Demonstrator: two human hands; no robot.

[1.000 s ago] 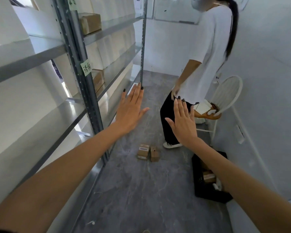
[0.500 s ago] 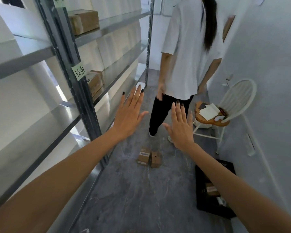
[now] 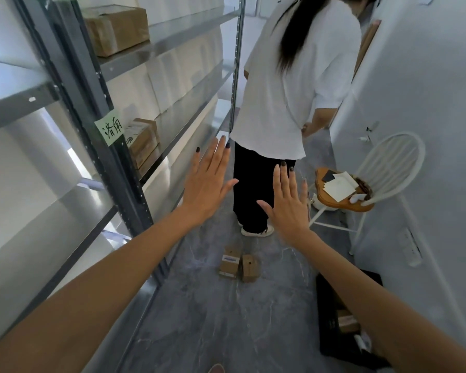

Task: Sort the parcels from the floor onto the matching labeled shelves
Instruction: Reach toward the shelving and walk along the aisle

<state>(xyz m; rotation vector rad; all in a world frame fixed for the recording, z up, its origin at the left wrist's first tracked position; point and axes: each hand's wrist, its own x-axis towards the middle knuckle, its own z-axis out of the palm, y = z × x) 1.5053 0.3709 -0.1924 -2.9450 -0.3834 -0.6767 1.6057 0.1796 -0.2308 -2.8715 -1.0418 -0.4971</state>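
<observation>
both arms stretched out, left hand [image 3: 209, 184] and right hand [image 3: 287, 203] flat, fingers spread, gripping nothing, two small brown cardboard parcels [image 3: 238, 263] side by side on the grey marble floor [image 3: 226, 319] below

Bare forearms (dark-painted nails)

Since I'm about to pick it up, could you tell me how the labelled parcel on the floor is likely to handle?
The labelled parcel is a small cardboard box, so probably stiff and light. Its flat faces suggest it won't roll. It sits against a second parcel, so pushing it may shift both.
</observation>
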